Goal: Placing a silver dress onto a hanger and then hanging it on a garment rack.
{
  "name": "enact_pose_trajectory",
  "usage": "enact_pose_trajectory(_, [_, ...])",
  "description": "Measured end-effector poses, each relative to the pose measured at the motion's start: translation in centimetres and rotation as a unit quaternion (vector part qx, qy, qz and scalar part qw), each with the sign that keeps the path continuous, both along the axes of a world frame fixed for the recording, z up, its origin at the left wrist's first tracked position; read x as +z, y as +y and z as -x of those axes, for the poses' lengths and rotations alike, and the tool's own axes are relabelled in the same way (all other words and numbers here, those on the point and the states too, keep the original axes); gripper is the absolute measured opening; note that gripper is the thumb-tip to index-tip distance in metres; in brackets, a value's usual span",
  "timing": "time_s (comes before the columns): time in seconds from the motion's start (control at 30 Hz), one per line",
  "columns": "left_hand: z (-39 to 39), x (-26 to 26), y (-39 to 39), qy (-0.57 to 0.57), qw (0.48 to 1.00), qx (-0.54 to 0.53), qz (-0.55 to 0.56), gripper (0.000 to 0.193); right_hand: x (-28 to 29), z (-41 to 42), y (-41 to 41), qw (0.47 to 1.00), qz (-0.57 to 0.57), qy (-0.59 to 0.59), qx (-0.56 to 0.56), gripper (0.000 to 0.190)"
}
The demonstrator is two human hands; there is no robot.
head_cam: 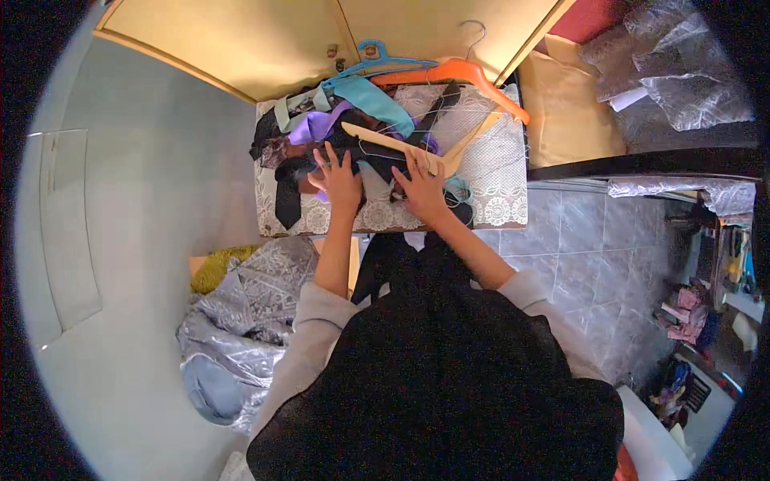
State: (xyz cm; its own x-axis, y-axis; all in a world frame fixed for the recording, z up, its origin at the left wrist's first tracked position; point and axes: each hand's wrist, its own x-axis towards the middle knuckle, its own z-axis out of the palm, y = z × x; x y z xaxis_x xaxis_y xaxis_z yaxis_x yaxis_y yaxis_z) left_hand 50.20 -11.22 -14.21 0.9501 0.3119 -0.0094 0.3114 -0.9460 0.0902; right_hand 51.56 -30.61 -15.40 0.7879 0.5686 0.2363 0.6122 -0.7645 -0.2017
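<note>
Fingers spread, my left hand rests over dark strips of cloth, near a black strip with a pointed end. My right hand has its fingers apart, with the fingertips at the angled end of a pale wooden clothes hanger; a firm hold does not show. Purple satin cloth and a turquoise cloth strip lie in the heap beyond my hands. An orange hanger with a metal hook and a blue hanger lie at the far side. Thin pale cord trails over the heap.
The lace-patterned cover spreads over a small table against the wooden cabinet doors. A wall stands on the left, above shiny grey fabric. Plastic-wrapped items lie at the upper right, tiled floor below.
</note>
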Motion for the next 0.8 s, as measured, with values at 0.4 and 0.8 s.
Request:
enact_pose_trajectory(0.4, [-2.0, -1.1, 4.2, -0.039, 0.992, -0.110, 0.038, 0.048, 2.0, 1.1, -0.3, 0.995, -0.001, 0.093, -0.035, 0.052])
enact_pose_trajectory(0.8, [0.4, 1.0, 6.1, -0.090, 0.980, -0.167, -0.056, 0.045, 3.2, 2.6, 0.2, 0.986, -0.043, 0.141, -0.074, 0.050])
